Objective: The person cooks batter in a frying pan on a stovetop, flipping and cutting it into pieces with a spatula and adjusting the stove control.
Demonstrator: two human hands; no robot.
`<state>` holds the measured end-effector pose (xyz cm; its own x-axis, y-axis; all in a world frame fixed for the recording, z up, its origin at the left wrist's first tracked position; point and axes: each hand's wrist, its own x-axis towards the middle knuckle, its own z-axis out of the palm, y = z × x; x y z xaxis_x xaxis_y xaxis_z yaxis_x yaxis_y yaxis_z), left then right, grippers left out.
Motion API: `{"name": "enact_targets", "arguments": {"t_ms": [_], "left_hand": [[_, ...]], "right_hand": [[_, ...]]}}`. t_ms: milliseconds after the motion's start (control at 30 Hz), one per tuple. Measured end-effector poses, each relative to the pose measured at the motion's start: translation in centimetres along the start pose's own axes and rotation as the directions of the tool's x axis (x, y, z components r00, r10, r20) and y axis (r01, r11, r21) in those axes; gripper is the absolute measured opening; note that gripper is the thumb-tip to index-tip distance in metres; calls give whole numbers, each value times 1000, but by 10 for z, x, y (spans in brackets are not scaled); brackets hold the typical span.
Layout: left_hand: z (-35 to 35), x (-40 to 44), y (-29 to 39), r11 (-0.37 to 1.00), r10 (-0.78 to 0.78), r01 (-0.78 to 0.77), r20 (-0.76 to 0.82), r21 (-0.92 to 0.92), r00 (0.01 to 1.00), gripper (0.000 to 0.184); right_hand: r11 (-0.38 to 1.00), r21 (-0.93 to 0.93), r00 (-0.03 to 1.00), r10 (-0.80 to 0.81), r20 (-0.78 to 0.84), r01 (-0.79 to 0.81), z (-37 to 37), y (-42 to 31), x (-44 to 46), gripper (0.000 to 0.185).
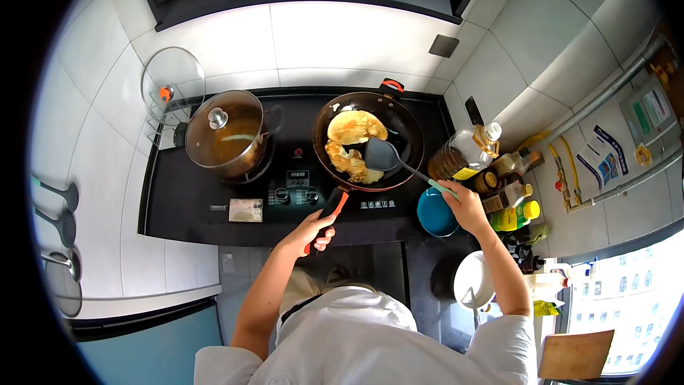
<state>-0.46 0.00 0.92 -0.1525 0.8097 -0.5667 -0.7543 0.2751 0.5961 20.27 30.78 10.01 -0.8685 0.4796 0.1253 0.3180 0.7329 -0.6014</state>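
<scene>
My left hand (314, 232) is wrapped round the black and red handle of a dark frying pan (411, 117) on the right side of the cooktop. In my right hand (464, 207) is the pale green handle of a spatula (383, 155). Its dark grey blade reaches into the pan against the browned, yellowish food. One piece of this food, which looks like egg or pancake (356, 127), lies toward the back of the pan. A more broken piece (348, 162) lies nearer the front, partly hidden by the blade. Below my right hand stands a blue bowl (436, 212).
A glass-lidded pot (226, 135) stands on the left of the black cooktop (187, 203). A large oil bottle (463, 151) and several seasoning bottles line the right side. A white bowl (475, 279) sits near my right forearm. Utensils (64, 227) hang on the left wall.
</scene>
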Motion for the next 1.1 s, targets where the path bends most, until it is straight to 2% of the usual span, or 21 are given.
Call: {"name": "enact_targets", "arguments": {"t_ms": [67,100,167,267,300,333,367,400,433,533,567,667,700,800,833,967,1067,1100], "left_hand": [[2,-2,3,1000,-2,2,14,-9,1000,20],[-1,-1,1,1000,7,-7,23,4,1000,22],[-10,4,-5,999,31,-32,39,25,999,29],[-14,3,-7,993,19,-21,-12,-113,1000,50],[-40,16,-18,992,123,-125,42,33,991,72],[-57,26,-24,984,162,-149,-144,95,976,68],[-63,31,-26,942,290,-216,-297,258,910,66],[-68,36,-26,872,428,-246,-415,424,803,66],[-80,46,-31,779,549,-234,-452,582,704,68],[-111,91,-43,403,833,-159,-289,901,471,67],[-114,104,-46,217,913,-45,-187,975,362,65],[-105,113,-35,222,880,122,-253,967,402,61],[-106,116,-33,222,878,124,-253,967,405,55],[-109,121,-29,191,822,200,-268,961,502,49],[-114,123,-30,214,821,173,-273,961,501,45],[-121,117,-23,85,799,102,-128,991,587,44],[-123,116,-21,51,797,83,-90,995,597,42],[-122,114,-20,45,782,99,-97,994,615,49]], "right_hand": [[1000,-17,999,13,35,-12,-5,-4,0,29],[1000,-7,1000,-19,23,19,-3,-2,1,28],[991,-126,998,-46,37,51,-1,1,1,27],[958,-279,998,-55,22,59,-6,1,4,25],[956,-293,1000,-17,17,21,-12,0,6,26],[951,-310,1000,3,12,1,-16,1,9,26],[959,-283,1000,-11,-5,9,-17,6,9,26],[967,-256,999,-25,-23,19,-18,11,10,26],[975,-222,998,-30,-49,19,-21,11,11,26],[988,-155,994,-14,-105,-3,-27,2,9,27],[987,-156,993,10,-114,-28,-29,-4,8,28],[991,-124,990,41,-136,-58,-30,-11,4,28],[992,-109,989,44,-142,-60,-31,-12,3,28],[992,-99,988,66,-142,-81,-32,-13,-3,28],[993,-97,987,55,-152,-70,-32,-13,-5,28],[993,-90,985,56,-165,-71,-31,-9,-11,27],[993,-100,984,42,-173,-60,-28,-6,-11,27],[993,-107,983,29,-181,-49,-29,-6,-10,27]]}}
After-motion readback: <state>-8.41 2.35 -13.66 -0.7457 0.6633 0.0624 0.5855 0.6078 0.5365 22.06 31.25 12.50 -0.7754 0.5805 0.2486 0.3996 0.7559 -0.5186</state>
